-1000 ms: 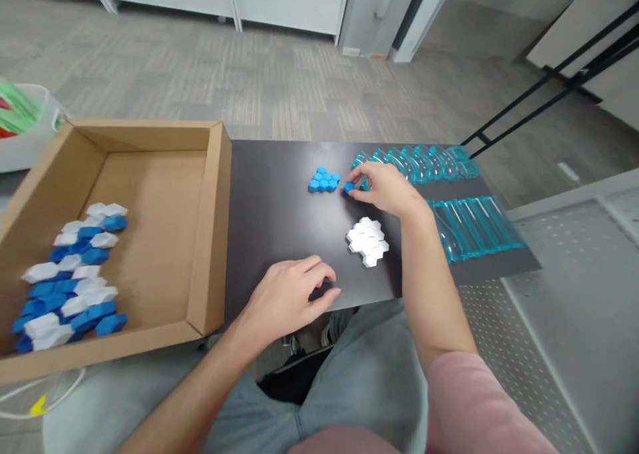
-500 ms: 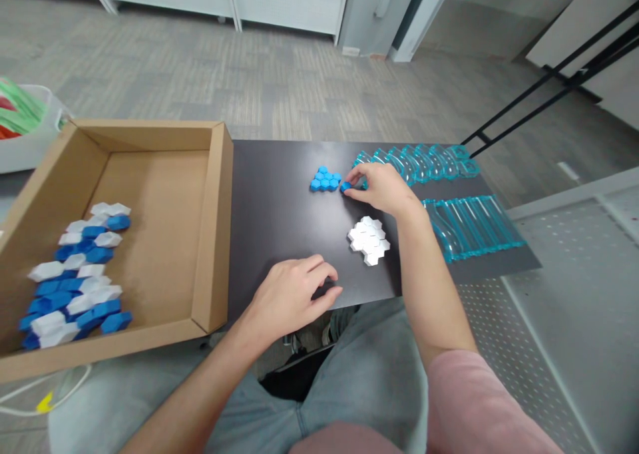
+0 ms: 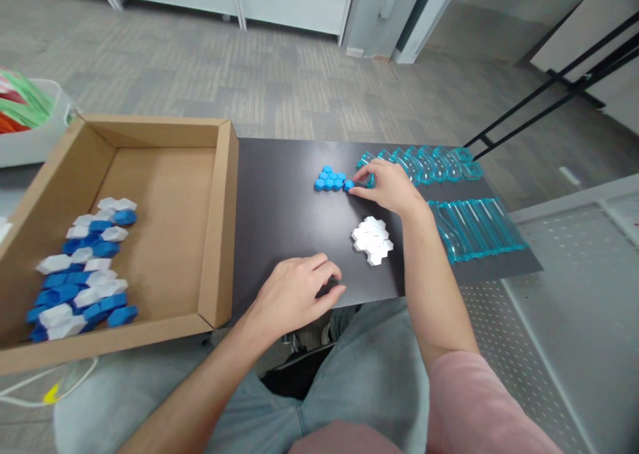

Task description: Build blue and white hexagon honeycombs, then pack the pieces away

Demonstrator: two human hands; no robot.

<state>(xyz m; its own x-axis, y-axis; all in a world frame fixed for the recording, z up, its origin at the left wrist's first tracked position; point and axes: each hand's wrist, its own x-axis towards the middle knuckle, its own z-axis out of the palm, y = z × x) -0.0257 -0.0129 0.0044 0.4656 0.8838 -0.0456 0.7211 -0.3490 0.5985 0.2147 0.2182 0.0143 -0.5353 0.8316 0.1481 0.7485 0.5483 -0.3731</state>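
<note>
A single blue hexagonal piece [image 3: 348, 185] is between the thumb and fingers of my right hand [image 3: 387, 184], at the right end of a cluster of blue hexagonal pieces [image 3: 329, 179]. The piece looks level with the cluster's lower row. Nearer to me, a group of white hexagonal pieces [image 3: 372, 240] lies fitted together on the dark table [image 3: 279, 208]. My left hand [image 3: 302, 291] rests near the table's front edge, fingers curved and apart, holding nothing.
On the left stands an open cardboard box [image 3: 219, 221] with loose blue and white hexagonal pieces [image 3: 80, 267]. Teal clear plastic pieces [image 3: 424, 164] lie in a row at the back right, and teal clear tubes [image 3: 476, 227] sit nearer. A white bin [image 3: 30, 141] stands far left.
My right hand has brought the single blue piece up against the right end of the blue cluster. The whole view has shifted slightly. My left hand stays in place.
</note>
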